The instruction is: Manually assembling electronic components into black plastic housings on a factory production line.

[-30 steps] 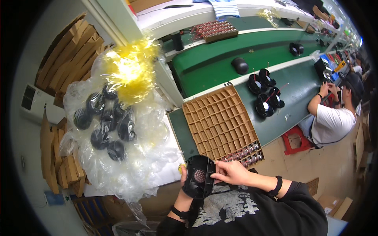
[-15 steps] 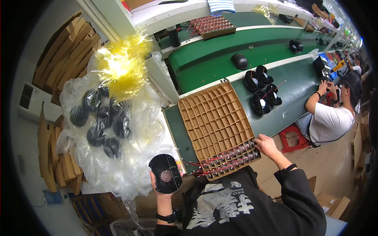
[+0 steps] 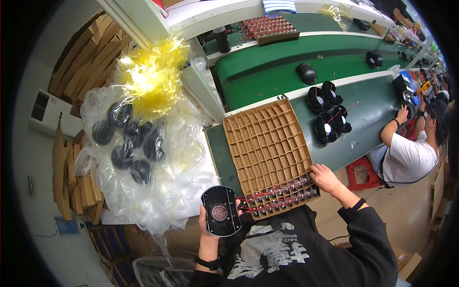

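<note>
Nearest the wearer, the left hand [image 3: 209, 228] is wrapped around a black oval plastic housing with a round perforated grille [image 3: 220, 217], holding it upright in front of the chest, just off the near corner of the bench. The right hand [image 3: 324, 177] reaches forward with fingers curled down onto the near edge of a brown cardboard tray divided into small cells [image 3: 267, 148]; whether it pinches anything cannot be told. Only the tray's nearest rows are filled, with small dark cylindrical parts trailing red wires [image 3: 282, 196]; the other cells show bare. Judged risk: the red leads lie crossed over one another, so lifting one part could drag its neighbours out; the housing, held one-handed, could slip. Left of the tray sits a heap of clear plastic bags holding black round housings [image 3: 129, 148], topped by crumpled yellow film [image 3: 153, 76]. Beyond, black round fan-like units [image 3: 327, 112] rest on the green bench [image 3: 267, 81], where a seated co-worker in a white shirt [image 3: 406, 158] works.
</note>
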`<state>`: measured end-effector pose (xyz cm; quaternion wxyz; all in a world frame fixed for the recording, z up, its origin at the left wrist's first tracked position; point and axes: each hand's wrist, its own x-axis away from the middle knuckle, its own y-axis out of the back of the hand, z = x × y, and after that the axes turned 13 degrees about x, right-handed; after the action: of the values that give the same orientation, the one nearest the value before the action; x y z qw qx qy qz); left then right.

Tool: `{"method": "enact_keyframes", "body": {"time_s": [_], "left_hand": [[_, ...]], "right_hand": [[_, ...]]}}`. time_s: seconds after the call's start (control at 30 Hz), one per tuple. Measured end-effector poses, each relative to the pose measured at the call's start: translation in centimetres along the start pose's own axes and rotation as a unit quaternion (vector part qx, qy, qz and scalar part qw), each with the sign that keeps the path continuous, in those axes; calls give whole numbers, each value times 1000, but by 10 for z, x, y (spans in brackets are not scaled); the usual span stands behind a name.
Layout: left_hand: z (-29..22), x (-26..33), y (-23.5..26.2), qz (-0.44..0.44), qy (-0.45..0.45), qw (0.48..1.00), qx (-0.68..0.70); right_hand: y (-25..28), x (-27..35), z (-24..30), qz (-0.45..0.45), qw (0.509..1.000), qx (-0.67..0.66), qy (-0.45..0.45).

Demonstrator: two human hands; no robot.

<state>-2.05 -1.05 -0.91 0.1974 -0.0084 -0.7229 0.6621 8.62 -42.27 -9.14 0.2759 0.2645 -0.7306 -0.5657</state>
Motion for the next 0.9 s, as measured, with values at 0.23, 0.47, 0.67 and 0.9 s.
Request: {"method": "enact_keyframes", "body": {"time_s": [0.23,0.47,0.67,0.9], "left_hand": [[-6,-4,-4,28,37,998,40],[-4,-9,-2,51,81,995,27],[8,-12,-22,54,96,994,27],[11,-5,-45,76,62,995,-15]], "right_hand": [[59,7,-33,66,865,-444,-224],[59,-14,15,-54,329,-924,-186],[122,-64,76,-51,250,-964,-71],[197,-89,97,-73,539,-839,-23]]}}
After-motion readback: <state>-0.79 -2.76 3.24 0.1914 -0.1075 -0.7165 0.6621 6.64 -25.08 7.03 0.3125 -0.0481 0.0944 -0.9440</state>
